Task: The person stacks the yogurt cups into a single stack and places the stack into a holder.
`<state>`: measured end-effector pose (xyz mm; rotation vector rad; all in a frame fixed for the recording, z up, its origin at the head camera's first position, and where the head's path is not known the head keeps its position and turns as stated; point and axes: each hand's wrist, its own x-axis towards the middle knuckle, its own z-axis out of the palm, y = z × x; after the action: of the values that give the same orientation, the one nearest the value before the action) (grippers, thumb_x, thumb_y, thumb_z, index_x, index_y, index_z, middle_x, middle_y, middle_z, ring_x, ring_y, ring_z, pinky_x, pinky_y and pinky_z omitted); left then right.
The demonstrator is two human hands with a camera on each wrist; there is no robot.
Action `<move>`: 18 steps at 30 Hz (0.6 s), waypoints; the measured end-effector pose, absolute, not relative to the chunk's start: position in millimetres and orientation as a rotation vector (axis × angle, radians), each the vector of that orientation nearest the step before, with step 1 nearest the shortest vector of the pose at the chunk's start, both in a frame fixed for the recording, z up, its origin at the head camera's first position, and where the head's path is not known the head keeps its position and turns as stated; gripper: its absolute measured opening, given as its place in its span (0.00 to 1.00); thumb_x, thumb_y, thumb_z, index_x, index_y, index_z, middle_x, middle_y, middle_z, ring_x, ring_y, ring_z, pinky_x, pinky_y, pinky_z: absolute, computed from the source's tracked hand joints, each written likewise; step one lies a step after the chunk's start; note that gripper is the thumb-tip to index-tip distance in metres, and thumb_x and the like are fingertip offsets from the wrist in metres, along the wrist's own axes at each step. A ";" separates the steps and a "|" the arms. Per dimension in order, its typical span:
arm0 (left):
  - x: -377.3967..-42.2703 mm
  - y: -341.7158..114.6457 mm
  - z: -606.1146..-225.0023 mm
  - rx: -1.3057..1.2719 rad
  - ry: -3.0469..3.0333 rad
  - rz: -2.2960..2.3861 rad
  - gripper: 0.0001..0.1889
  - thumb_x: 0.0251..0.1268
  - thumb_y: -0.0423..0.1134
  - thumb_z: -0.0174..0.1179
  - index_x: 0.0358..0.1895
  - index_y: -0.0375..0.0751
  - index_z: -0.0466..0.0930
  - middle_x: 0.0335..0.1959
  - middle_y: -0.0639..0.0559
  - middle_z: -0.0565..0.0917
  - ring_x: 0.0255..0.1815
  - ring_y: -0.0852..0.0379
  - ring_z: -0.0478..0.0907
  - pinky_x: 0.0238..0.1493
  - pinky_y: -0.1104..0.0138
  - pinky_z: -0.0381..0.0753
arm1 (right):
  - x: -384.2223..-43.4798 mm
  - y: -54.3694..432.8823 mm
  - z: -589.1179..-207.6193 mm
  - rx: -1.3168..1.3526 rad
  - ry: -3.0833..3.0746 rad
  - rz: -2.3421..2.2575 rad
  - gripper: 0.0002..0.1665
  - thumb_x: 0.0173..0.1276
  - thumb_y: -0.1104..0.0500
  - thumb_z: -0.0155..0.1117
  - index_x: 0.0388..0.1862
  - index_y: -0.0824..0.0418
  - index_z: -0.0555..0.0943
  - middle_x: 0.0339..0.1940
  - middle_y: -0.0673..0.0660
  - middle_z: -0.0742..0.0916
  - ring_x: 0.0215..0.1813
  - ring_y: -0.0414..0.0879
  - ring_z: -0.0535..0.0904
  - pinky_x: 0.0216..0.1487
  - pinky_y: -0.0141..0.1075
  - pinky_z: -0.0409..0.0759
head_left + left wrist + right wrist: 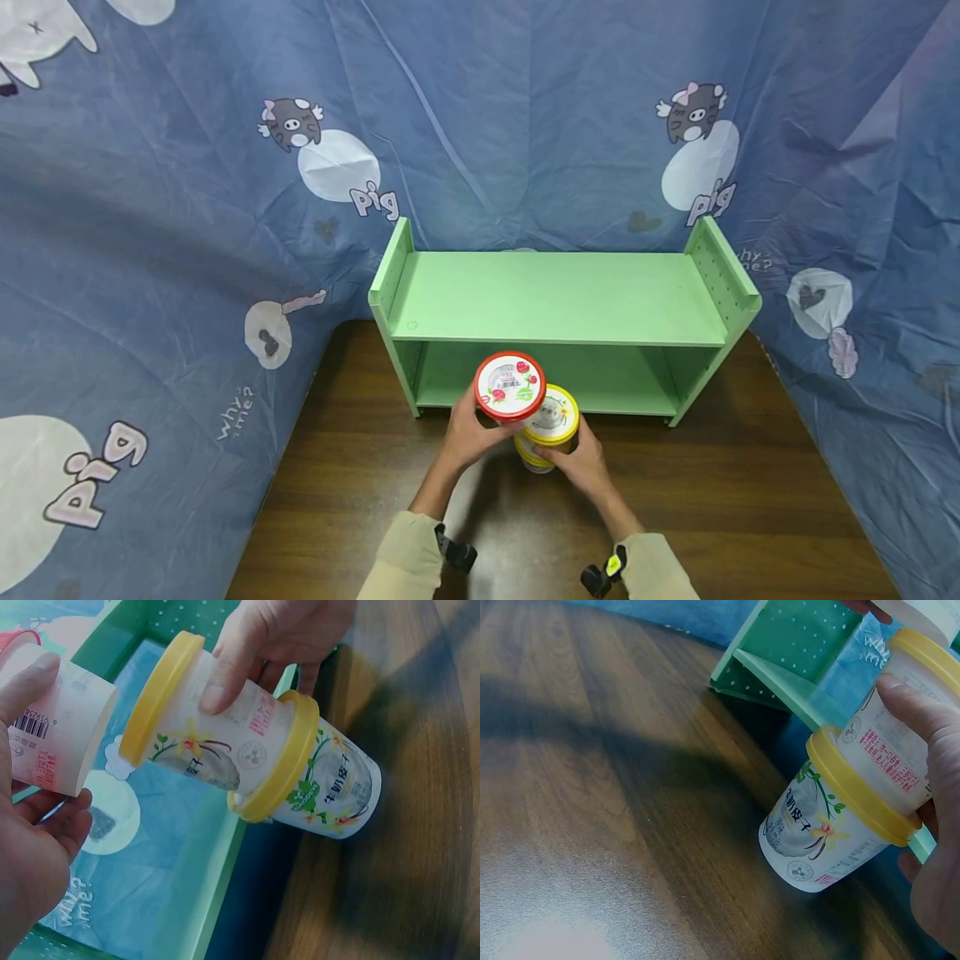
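Observation:
My left hand (467, 433) grips a white yogurt cup with a red lid (510, 386), strawberries printed on top. Just beside and below it in the head view, my right hand (587, 468) holds a yogurt cup with a yellow lid (553, 413). That cup sits on the lid of a second yellow-lidded yogurt cup (341, 784), which appears upright on the wooden table (630, 810). In the left wrist view a narrow gap separates the red-lidded cup's base from the upper yellow lid. The right fingers are partly hidden behind the upper yellow-lidded cup.
Behind the cups stands a green two-tier shelf (555, 296) with raised side panels. A blue cloth (525, 125) with pig prints hangs behind it and along both sides. Dark wooden tabletop extends in front and on either side of the shelf.

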<state>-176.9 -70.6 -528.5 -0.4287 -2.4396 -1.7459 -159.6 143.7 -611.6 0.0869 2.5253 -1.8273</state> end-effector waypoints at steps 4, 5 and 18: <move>-177.3 -66.5 -527.0 -0.448 -2.452 -1.735 0.44 0.46 0.42 0.79 0.70 0.41 0.68 0.60 0.44 0.82 0.59 0.51 0.78 0.61 0.53 0.77 | -160.3 143.6 -612.8 0.098 2.525 -1.817 0.51 0.53 0.51 0.81 0.73 0.57 0.66 0.65 0.61 0.80 0.70 0.57 0.73 0.74 0.60 0.64; -177.5 -65.5 -526.7 -0.457 -2.452 -1.727 0.44 0.46 0.42 0.79 0.70 0.41 0.68 0.59 0.44 0.82 0.58 0.51 0.78 0.59 0.54 0.78 | -160.5 143.5 -613.0 0.101 2.525 -1.816 0.51 0.53 0.51 0.81 0.73 0.57 0.66 0.66 0.60 0.80 0.70 0.57 0.72 0.74 0.60 0.64; -180.6 -52.7 -523.8 -0.481 -2.487 -1.732 0.43 0.47 0.43 0.78 0.69 0.43 0.69 0.59 0.46 0.82 0.57 0.52 0.78 0.58 0.56 0.77 | -159.0 143.8 -609.6 0.104 2.526 -1.816 0.50 0.53 0.51 0.81 0.72 0.57 0.66 0.64 0.61 0.80 0.69 0.57 0.73 0.74 0.59 0.65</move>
<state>-180.6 -52.7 -523.8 -0.4808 -2.4872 -1.7322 -159.0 143.8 -609.6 0.1036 2.5260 -1.8164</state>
